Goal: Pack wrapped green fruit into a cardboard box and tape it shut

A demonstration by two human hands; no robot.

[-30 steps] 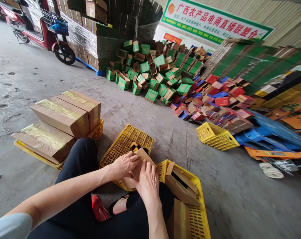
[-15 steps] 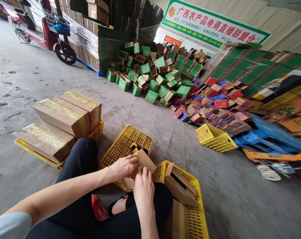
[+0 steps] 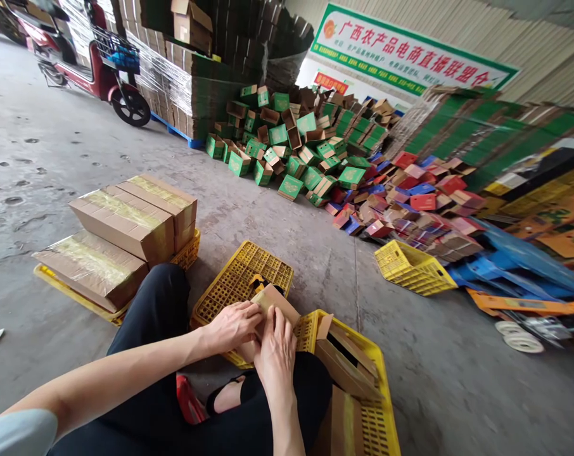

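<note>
Bending against a tilted cardboard box (image 3: 280, 302), the fingers of the left grip (image 3: 234, 324) touched its left edge, while those of the right grip (image 3: 275, 347) lay on its top; whether either pinched it could not be told. The box was over the near end of a gridded yellow crate (image 3: 234, 272), near a black-and-orange object (image 3: 258, 283), left of a crate (image 3: 381, 367) holding cartons (image 3: 346, 364).

Two hands (image 3: 275, 347) — one held carton (image 3: 276, 297), three taped boxes (image 3: 120, 218) at left — one basketed scooter (image 3: 97, 76)
</note>
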